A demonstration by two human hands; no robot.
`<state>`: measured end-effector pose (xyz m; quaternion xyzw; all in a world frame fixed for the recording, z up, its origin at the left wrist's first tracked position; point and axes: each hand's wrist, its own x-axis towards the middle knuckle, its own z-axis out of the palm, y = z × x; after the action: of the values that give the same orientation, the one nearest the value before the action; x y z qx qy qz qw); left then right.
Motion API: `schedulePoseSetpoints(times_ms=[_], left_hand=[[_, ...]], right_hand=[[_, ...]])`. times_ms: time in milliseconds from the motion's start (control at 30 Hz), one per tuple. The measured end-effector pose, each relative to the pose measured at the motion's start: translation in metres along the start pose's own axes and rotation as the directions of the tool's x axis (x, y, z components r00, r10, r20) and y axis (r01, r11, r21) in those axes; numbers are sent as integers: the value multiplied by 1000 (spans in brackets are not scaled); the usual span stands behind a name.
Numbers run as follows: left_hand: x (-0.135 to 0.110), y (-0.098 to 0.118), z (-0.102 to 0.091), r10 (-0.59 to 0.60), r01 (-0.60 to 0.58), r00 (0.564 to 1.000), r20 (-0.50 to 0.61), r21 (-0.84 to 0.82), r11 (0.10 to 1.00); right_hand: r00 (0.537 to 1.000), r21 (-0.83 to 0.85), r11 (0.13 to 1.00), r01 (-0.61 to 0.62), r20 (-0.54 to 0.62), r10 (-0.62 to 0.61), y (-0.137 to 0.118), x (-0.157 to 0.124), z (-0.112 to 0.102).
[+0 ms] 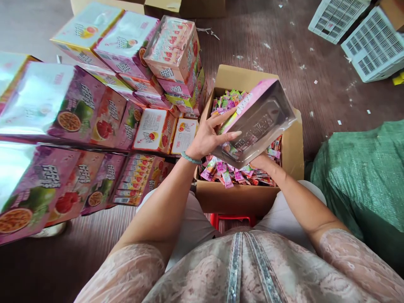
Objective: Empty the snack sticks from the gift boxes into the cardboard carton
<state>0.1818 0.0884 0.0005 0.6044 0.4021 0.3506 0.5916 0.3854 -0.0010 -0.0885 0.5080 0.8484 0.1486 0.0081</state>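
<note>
My left hand [211, 135] grips the side of a pink display box [261, 120] with a clear plastic face, its thumb along the near edge and its fingers on the printed side. The box is held tilted over a brown carton [292, 147]. Many small printed sachets [227, 170] in pink, purple, green and red lie loose in the carton. My right hand [260, 161] reaches under the lower end of the box; its fingers are hidden behind it. A bead bracelet circles my left wrist.
Stacked fruit-printed boxes [121, 46] stand at the left, more of them [78, 105] nearer to me. Green woven sacking [362, 168] lies at the right. White slatted crates [375, 46] stand at the far right. Part of a red stool [233, 217] shows below the carton.
</note>
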Motion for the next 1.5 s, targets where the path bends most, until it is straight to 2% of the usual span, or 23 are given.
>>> schedulePoseSetpoints(times_ms=[33, 67, 100, 133, 200, 233, 267, 300, 367, 433, 467, 500, 567, 633, 733, 867, 1000, 1100, 1200, 1267, 1300, 1400, 1500], left_hand=[[1, 2, -2, -2, 1, 1000, -30, -26, 1000], [2, 4, -6, -4, 0, 997, -71, -55, 998], [3, 5, -10, -7, -4, 992, -123, -90, 996], [5, 7, -15, -9, -17, 981, -194, -131, 991], [8, 10, -27, -8, -72, 932, -361, -208, 975], [9, 10, -33, -7, -110, 898, -440, -239, 965], [11, 9, -39, -8, -146, 862, -506, -263, 954], [12, 8, -45, -16, -173, 829, -560, -282, 944], [13, 3, -54, -71, -176, 782, -619, -328, 928], [15, -3, -58, -187, -110, 757, -626, -403, 908], [16, -5, -59, -239, -69, 755, -610, -437, 897], [17, -6, -58, -274, -40, 757, -593, -461, 886], [19, -7, -56, -297, -27, 769, -566, -493, 870], [20, -6, -54, -282, -59, 780, -559, -514, 856], [21, -2, -54, -278, -104, 782, -558, -556, 825], [19, 4, -57, -297, -97, 771, -563, -565, 819], [12, 18, -61, -341, -79, 739, -581, -578, 812], [5, 28, -65, -356, -126, 726, -589, -622, 773], [1, 30, -70, -308, -199, 759, -574, -654, 730], [1, 29, -70, -293, -220, 765, -573, -661, 718], [1, 29, -69, -305, -208, 763, -570, -663, 719], [-1, 31, -64, -388, -124, 742, -546, -681, 722], [-5, 31, -63, -378, -82, 777, -503, -677, 731]], right_hand=[[1000, -36, 999, -14, -15, 13, 0, -1, -5], [996, 60, 995, -80, -26, 82, 1, -2, -11], [981, 262, 947, -186, -12, 195, 4, -4, -18], [946, 471, 830, -297, 30, 322, 9, -6, -24], [831, 738, 498, -456, 152, 535, 24, -12, -31], [787, 771, 408, -489, 188, 588, 32, -15, -32], [766, 766, 386, -514, 206, 609, 40, -18, -31], [769, 736, 418, -533, 215, 603, 46, -18, -29], [825, 642, 553, -531, 241, 512, 49, -16, -22], [887, 561, 687, -462, 308, 344, 40, -11, -14], [903, 535, 739, -410, 354, 245, 32, -9, -10], [903, 511, 781, -358, 404, 150, 23, -8, -7], [862, 457, 833, -311, 505, 45, 7, -14, -3], [807, 382, 845, -375, 583, 94, -4, -29, -1], [729, 281, 806, -521, 638, 248, -13, -60, 4], [681, 207, 779, -591, 646, 345, -18, -86, 13], [678, 227, 767, -600, 653, 337, -8, -94, 9], [679, 226, 730, -645, 608, 411, 1, -95, -7], [749, 225, 770, -597, 500, 435, -3, -81, -19], [807, 232, 843, -486, 491, 330, -12, -66, -17], [814, 239, 867, -438, 514, 269, -16, -59, -12], [763, 231, 871, -434, 608, 219, -17, -52, 13], [703, 185, 841, -509, 653, 282, -3, -65, 42]])
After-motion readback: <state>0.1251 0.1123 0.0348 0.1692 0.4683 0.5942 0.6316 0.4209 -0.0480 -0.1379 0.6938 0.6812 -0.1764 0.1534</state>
